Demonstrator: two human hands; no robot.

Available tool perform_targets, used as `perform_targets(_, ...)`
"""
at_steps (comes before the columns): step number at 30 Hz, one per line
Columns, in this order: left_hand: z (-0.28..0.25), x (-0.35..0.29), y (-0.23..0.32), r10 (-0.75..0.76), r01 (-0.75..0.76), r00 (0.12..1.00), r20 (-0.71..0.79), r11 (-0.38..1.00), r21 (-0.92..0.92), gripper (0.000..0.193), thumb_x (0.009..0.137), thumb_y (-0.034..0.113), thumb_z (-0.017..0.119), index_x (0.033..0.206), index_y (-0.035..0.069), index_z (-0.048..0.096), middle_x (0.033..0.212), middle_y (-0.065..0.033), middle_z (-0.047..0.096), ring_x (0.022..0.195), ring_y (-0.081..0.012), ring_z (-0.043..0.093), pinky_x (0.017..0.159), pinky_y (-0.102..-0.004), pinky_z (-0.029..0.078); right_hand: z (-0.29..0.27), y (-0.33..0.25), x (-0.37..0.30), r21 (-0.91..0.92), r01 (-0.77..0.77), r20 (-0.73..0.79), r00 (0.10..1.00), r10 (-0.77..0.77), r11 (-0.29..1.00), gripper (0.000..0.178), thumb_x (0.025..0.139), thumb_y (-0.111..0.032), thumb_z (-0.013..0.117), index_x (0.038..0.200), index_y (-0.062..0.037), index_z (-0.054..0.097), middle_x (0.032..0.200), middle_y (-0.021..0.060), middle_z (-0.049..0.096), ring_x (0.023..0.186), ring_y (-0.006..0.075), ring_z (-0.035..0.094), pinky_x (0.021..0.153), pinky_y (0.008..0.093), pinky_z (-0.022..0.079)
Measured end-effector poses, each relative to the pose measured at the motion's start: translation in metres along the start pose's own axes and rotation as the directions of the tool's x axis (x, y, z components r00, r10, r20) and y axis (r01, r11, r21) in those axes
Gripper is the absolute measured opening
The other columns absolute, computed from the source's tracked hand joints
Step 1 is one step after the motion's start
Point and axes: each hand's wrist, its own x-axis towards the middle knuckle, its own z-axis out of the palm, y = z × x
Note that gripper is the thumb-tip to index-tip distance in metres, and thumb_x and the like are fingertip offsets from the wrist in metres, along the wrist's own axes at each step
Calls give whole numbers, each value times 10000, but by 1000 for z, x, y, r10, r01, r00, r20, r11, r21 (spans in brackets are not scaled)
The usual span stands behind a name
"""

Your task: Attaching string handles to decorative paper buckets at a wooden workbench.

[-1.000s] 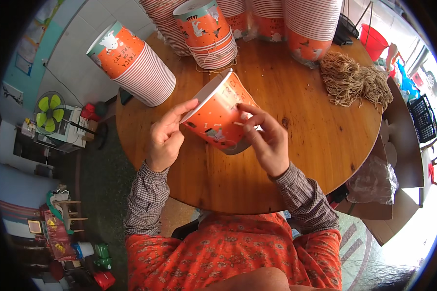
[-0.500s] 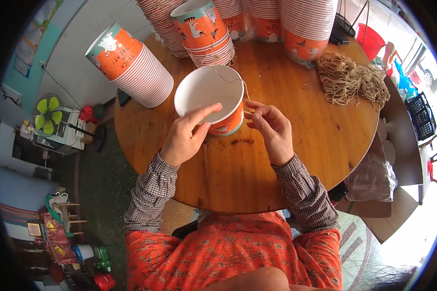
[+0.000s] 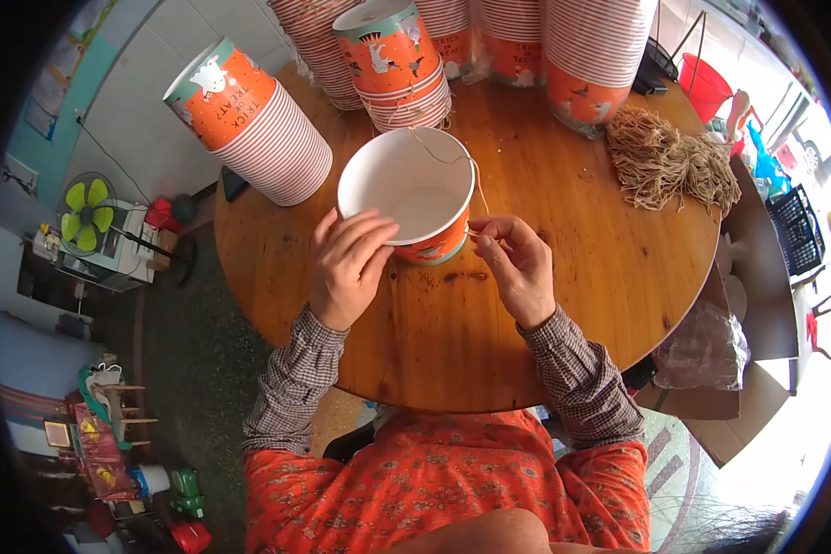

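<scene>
A paper bucket [image 3: 406, 185], white inside with an orange and teal outside, stands upright on the round wooden table in front of me. My left hand [image 3: 349, 268] rests at its near left rim, fingers stretched and apart. At the bucket's right side my right hand [image 3: 517, 263] pinches a thin tan cord, thumb against forefinger. That cord [image 3: 482, 189] loops over the far rim and down the right side; its fastening at the wall is hidden by my fingers.
Behind the bucket stand tall stacks of nested paper buckets [image 3: 402, 69], and a leaning stack [image 3: 258, 129] is at the left. A bundle of tan cords [image 3: 669, 162] lies on the right of the wooden table [image 3: 563, 323]. A cardboard box [image 3: 757, 268] sits beyond the right edge.
The bucket has shifted slightly right and nearer in view. My left hand's fingers have drawn back from over its opening to the rim. My right hand keeps its pinch at the side.
</scene>
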Motion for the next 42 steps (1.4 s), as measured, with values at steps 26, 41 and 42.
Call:
perform_targets(26,-5,35,44,-193,195,979,61,822,-534,128,842,-39,619,971,-34,617,853,-124,655,741,-207,659,633,-271,520,25,-9,-2,-257,310,-141,925,-353,915,90,836,33,626,896,23,560,1094,143,577,788,160,651,687,261,524)
perform_targets(41,-6,34,55,-167,175,984,60,855,-488,148,820,-53,624,965,-27,611,845,-128,650,720,-233,657,616,-293,521,22,-12,-4,-225,264,-133,945,-298,938,105,825,47,627,887,30,544,1050,136,553,804,171,644,699,263,531)
perform_targets(42,-6,33,56,-148,155,988,52,868,-471,150,810,-52,629,956,-25,611,843,-134,651,720,-251,655,617,-308,519,22,-12,-4,-234,265,-129,945,-300,935,104,821,45,629,885,30,548,1035,133,550,785,171,637,691,264,528)
